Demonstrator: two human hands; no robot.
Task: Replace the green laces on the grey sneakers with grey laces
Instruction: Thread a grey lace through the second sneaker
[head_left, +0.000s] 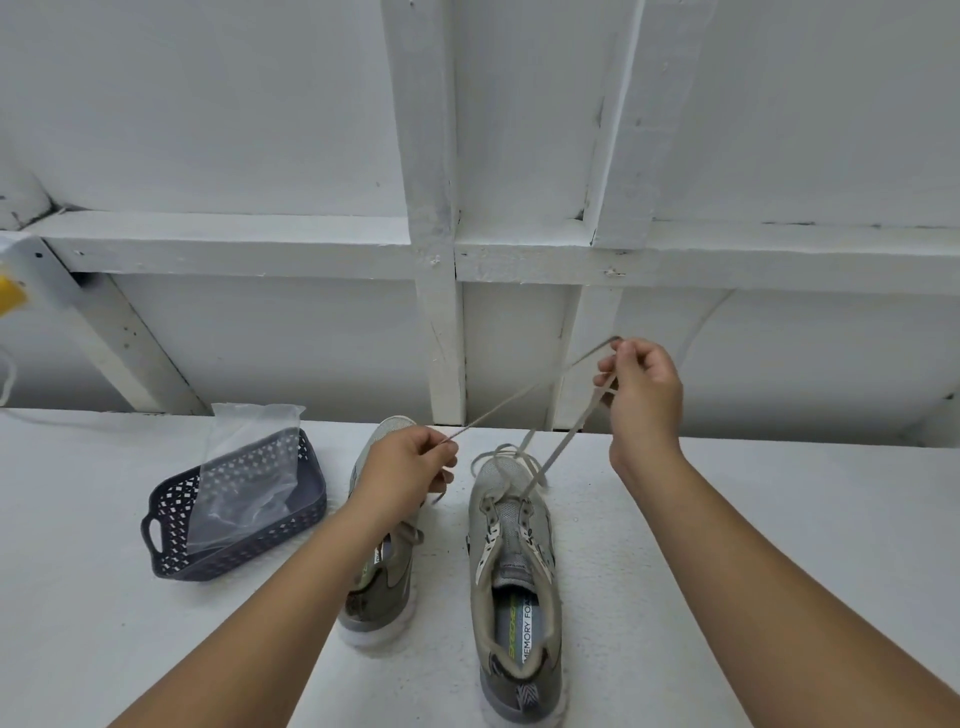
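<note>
Two grey sneakers on white tabletop (727, 545), toes toward wall. Right sneaker (511, 582) in full view, tongue open, insole print readable; a grey lace (558, 441) is threaded through its front eyelets only, upper eyelets bare. Left sneaker (382, 566) mostly hidden under left forearm; only toe and heel show, its lacing hard to make out.

Right hand (644, 395) raised at 1 o'clock from the right sneaker, fingers curled, thumb and fingertips pinching the lace near its fold. One strand drops to the shoe's eyelets; the other runs taut toward 8 o'clock to left hand (410, 467), which pinches the lace end between thumb and forefinger. Other left fingers tucked under, not visible.

At 9 o'clock from the sneakers: dark perforated basket (166, 525) holding a clear plastic bag (244, 488); bag contents unclear. Yellow object (9, 296) cut off at left frame edge, unidentifiable.
</note>
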